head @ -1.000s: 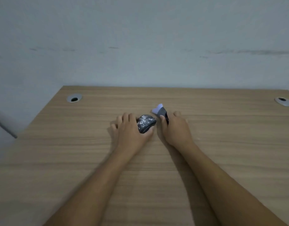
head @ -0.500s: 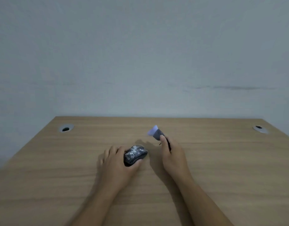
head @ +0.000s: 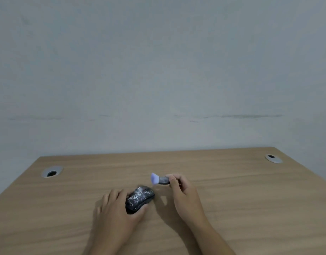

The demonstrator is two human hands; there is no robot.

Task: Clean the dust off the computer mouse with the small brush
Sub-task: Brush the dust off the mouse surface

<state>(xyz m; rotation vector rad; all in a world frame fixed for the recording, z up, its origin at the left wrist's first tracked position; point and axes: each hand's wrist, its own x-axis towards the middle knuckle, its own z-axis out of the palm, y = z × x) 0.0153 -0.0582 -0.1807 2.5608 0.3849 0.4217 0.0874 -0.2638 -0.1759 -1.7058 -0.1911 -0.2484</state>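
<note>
A black computer mouse (head: 140,197) speckled with white dust lies on the wooden desk (head: 232,190). My left hand (head: 118,212) grips its near end and left side, with the thumb along the mouse's right edge. My right hand (head: 184,196) holds a small brush (head: 159,179) with a dark grey body and pale purple bristles. The brush points left, bristles a little above and beyond the mouse's far end, apart from it.
Two round grey cable grommets sit in the desk's far corners, one at the left (head: 52,172) and one at the right (head: 273,158). A plain pale wall (head: 158,80) rises right behind the desk's far edge.
The view has tilted upward, so desk and hands sit lower in frame. My right hand has turned the brush from upright to pointing left, toward the mouse. The left hand keeps its hold.
</note>
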